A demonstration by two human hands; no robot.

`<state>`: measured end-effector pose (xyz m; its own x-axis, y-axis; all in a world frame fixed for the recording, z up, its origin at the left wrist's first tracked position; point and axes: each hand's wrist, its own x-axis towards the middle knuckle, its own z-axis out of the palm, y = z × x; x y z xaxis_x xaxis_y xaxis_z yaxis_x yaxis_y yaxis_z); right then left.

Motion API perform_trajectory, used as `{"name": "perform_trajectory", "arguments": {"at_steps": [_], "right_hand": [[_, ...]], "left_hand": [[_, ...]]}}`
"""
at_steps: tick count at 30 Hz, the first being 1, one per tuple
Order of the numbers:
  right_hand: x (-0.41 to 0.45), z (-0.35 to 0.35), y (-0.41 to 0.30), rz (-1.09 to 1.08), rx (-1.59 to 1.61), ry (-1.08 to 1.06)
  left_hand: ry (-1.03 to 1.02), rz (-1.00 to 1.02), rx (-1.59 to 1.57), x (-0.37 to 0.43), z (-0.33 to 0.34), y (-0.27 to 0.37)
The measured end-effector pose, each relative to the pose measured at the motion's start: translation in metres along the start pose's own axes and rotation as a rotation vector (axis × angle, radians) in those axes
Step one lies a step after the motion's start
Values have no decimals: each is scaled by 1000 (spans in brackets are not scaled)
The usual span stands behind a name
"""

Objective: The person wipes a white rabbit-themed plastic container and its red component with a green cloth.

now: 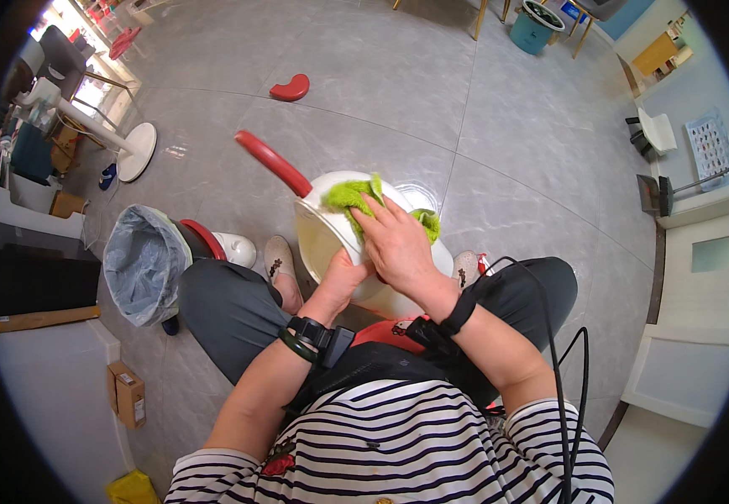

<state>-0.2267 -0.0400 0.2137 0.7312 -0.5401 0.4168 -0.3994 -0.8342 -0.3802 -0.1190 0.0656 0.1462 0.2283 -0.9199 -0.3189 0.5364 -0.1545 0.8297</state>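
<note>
Between my knees is a hollow white plastic body (319,247) with a red handle (274,165) sticking out to the upper left. It is tilted, its open side facing left. My left hand (342,277) grips its near rim, fingers partly hidden behind the wall. A bright green cloth (347,194) lies bunched over the outer surface. Spread on top of that cloth, my right hand (397,242) presses it against the plastic, and green shows on both sides of the fingers. What supports the white body underneath is mostly hidden.
A lined waste bin (147,264) stands left of my knee. Ahead on the tiled floor lies a curved red piece (290,88). A white round stand base (138,151) is at left. Black cables (550,327) hang by my right arm.
</note>
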Motion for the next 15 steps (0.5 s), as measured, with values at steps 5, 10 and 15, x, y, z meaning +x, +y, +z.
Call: {"name": "perform_trajectory", "arguments": {"at_steps": [5, 10, 15], "right_hand": [[51, 9, 64, 603, 344, -411], [32, 37, 121, 672, 290, -402], [6, -5, 9, 60, 49, -54]], "left_hand": [[-105, -65, -24, -1, -3, 1], [-132, -60, 19, 2, 0, -5], [-103, -53, 23, 6, -7, -5]]}}
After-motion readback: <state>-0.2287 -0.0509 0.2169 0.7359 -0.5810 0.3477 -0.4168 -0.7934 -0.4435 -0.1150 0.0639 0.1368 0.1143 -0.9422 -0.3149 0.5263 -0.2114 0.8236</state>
